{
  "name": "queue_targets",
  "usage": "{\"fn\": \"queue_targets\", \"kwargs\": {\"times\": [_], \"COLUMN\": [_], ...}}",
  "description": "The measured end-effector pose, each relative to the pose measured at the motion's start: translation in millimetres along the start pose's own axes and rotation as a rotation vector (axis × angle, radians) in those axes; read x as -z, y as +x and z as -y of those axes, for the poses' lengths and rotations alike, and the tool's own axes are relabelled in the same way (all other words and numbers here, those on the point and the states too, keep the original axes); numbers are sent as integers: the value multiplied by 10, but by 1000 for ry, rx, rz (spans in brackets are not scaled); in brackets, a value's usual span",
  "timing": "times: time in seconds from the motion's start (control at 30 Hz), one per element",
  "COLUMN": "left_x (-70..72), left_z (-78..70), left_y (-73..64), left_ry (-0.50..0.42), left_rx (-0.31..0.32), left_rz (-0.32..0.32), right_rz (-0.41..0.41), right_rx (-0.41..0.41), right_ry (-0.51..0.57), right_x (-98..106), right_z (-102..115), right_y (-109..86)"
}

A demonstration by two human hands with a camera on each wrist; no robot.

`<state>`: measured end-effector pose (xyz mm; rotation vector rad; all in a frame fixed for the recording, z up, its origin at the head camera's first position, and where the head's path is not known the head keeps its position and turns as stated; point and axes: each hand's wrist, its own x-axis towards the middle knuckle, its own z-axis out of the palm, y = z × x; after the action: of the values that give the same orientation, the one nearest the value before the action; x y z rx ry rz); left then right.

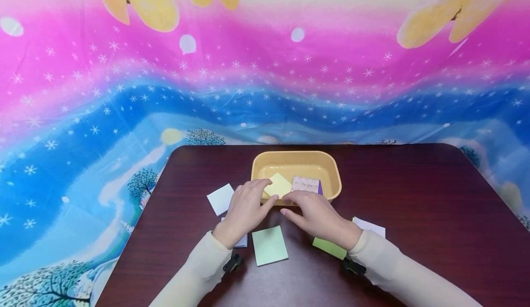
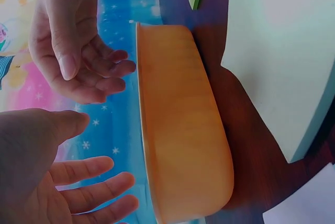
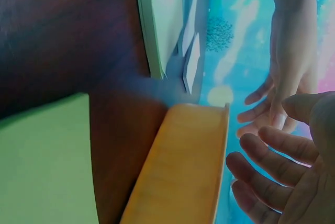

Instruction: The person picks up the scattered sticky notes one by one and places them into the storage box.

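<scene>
A yellow-orange plastic bin (image 1: 323, 163) stands at the far middle of the table. Inside lie a pale yellow sticky-note pad (image 1: 278, 185) and a pink patterned notepad (image 1: 305, 184) with a purple edge. Over the bin's front left rim is my left hand (image 1: 247, 204), fingers spread and holding nothing. Opposite it, my right hand (image 1: 318, 212) reaches over the front rim with loosely bent fingers and nothing in them. Both wrist views show the hands apart, facing each other beside the bin's rim; the left hand (image 2: 36, 166) has its fingers extended.
A mint-green pad (image 1: 270, 246) lies in front of the bin. At left are a white pad (image 1: 221, 199) and a bluish pad (image 1: 241, 241) partly under my wrist. At right, a green pad (image 1: 330, 247) and a whitish pad (image 1: 370, 227) lie partly hidden by my right arm.
</scene>
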<state>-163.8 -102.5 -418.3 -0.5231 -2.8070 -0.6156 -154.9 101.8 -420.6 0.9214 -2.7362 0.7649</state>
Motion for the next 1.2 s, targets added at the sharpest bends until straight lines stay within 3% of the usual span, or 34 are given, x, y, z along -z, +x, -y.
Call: {"fn": "queue_targets", "kwargs": {"times": [0.57, 1.2], "left_x": [35, 85], "left_z": [75, 167], "left_y": [-91, -173], "left_ry": [3, -4], "left_rx": [10, 55], "left_rz": [-20, -23], "right_rz": [23, 30], "right_rx": [43, 42], "right_ry": [53, 17], "right_x": [-82, -159], "right_z": [90, 135], "right_y": [6, 29]}}
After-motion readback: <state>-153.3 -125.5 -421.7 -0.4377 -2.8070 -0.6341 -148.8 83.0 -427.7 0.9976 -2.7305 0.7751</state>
